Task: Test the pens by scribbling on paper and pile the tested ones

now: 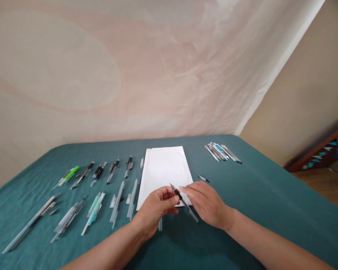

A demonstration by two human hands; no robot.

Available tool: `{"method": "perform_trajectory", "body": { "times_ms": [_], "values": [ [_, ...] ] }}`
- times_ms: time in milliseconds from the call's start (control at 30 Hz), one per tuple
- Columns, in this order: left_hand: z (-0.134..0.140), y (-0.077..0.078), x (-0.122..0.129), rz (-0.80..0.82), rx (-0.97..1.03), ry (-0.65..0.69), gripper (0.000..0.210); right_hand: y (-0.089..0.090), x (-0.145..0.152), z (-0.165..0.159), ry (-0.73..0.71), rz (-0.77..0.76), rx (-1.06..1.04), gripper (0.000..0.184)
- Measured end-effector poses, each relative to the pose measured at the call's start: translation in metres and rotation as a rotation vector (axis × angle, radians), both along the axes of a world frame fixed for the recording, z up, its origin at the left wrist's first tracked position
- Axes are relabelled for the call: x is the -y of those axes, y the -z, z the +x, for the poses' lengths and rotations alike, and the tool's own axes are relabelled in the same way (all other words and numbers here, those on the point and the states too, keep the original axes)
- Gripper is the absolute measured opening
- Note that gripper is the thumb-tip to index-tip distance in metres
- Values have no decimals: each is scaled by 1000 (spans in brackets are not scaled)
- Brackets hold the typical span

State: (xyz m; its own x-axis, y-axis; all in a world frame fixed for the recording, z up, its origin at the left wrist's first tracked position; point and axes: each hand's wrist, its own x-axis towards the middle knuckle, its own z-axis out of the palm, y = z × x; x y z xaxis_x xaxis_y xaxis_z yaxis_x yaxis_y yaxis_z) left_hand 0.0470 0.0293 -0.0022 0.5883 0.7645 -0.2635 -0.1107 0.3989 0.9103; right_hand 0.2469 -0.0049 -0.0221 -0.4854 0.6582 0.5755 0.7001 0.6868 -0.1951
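My left hand (160,204) pinches a clear-barrelled pen (192,213) by its black grip, over the near edge of a stack of white paper (167,165). The pen slants, with its bare tip up to the left and its barrel end down to the right. My right hand (207,202) is beside the pen, its fingers stretched toward the tip; whether they touch it I cannot tell, and the thumb is hidden. A small dark pen cap (203,178) lies on the cloth just beyond my right hand.
Dismantled pens lie in two rows on the green cloth (270,225) at left, among them a bright green one (70,175), black-gripped parts (100,171) and clear tubes (117,202). A bundle of pens (221,152) lies at back right. A pale curtain (157,75) hangs behind.
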Motion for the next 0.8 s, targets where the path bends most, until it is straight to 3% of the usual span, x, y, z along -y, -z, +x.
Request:
{"method": "perform_trajectory", "body": {
  "times_ms": [100,167,300,400,467,633,700,800],
  "values": [
    [0,-3,0,-59,94,52,21,7,-13,17,294,-26,-57,33],
    [0,-5,1,-97,149,91,22,16,-23,31,474,-91,12,32],
    [0,-4,3,-115,144,112,21,32,-35,58,581,-259,121,20],
    [-1,-3,3,-79,82,96,20,33,-37,67,573,-325,22,18],
    [-1,-3,3,-45,39,96,21,27,-34,66,538,-384,-162,19],
    [0,-2,4,31,-56,132,29,9,-23,47,181,-796,-876,31],
    [1,0,4,56,-96,144,31,5,-19,37,110,-851,-1078,32],
    [1,3,4,87,-138,165,32,5,-16,26,95,-859,-1189,32]
  ]
}}
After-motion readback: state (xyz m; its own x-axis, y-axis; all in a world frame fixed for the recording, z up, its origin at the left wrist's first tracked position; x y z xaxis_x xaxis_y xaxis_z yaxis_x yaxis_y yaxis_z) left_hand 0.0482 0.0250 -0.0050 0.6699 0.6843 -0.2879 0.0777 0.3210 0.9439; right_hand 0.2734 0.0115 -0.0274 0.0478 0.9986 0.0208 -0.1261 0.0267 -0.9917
